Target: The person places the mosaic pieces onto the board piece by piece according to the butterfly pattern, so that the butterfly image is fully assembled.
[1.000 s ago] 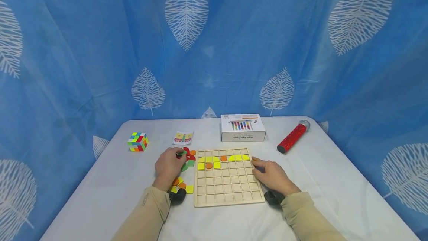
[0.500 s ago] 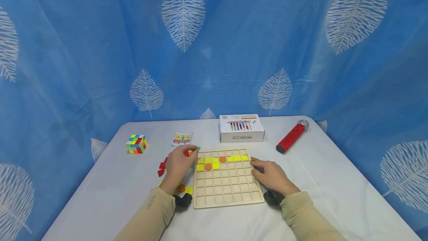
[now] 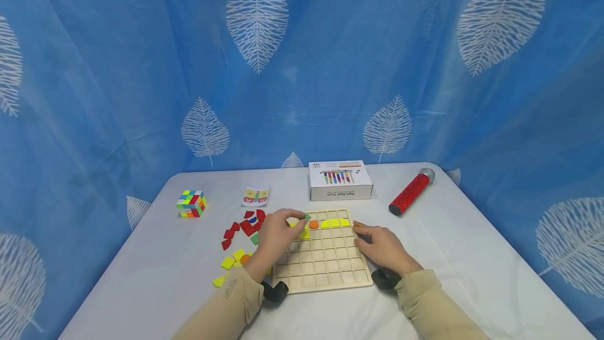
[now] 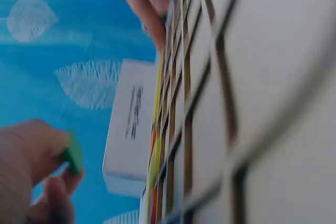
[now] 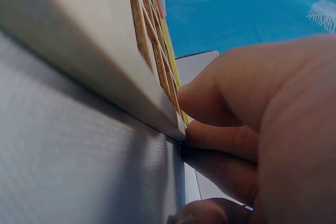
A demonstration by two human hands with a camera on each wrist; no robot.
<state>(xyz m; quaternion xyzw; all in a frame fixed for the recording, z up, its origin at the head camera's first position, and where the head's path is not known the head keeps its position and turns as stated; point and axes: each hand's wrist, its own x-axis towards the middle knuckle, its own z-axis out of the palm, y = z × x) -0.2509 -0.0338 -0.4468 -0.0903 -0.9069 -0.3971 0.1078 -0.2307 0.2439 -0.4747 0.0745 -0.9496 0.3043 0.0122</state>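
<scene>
Over the upper left part of the wooden grid board [image 3: 329, 265], my left hand [image 3: 277, 234] pinches a small green tile [image 4: 74, 153] between thumb and fingertips. In the left wrist view that tile is held up off the board. My right hand [image 3: 384, 249] grips the board's right edge, thumb at the top side and fingers against the rim in the right wrist view. Yellow tiles [image 3: 334, 223] and an orange round tile [image 3: 314, 224] lie in the board's upper cells. The left hand hides some of the tiles there.
Loose red tiles [image 3: 247, 227] and yellow tiles [image 3: 228, 263] lie left of the board. Behind them is a pattern card [image 3: 256, 197]. A puzzle cube [image 3: 191, 204] stands far left, a white box [image 3: 341, 181] at the back, a red glittery tube [image 3: 412, 193] at right.
My left hand has moved right from the loose tiles to over the board, carrying the green tile, uncovering red and yellow tiles. The right hand has stayed at the board's edge.
</scene>
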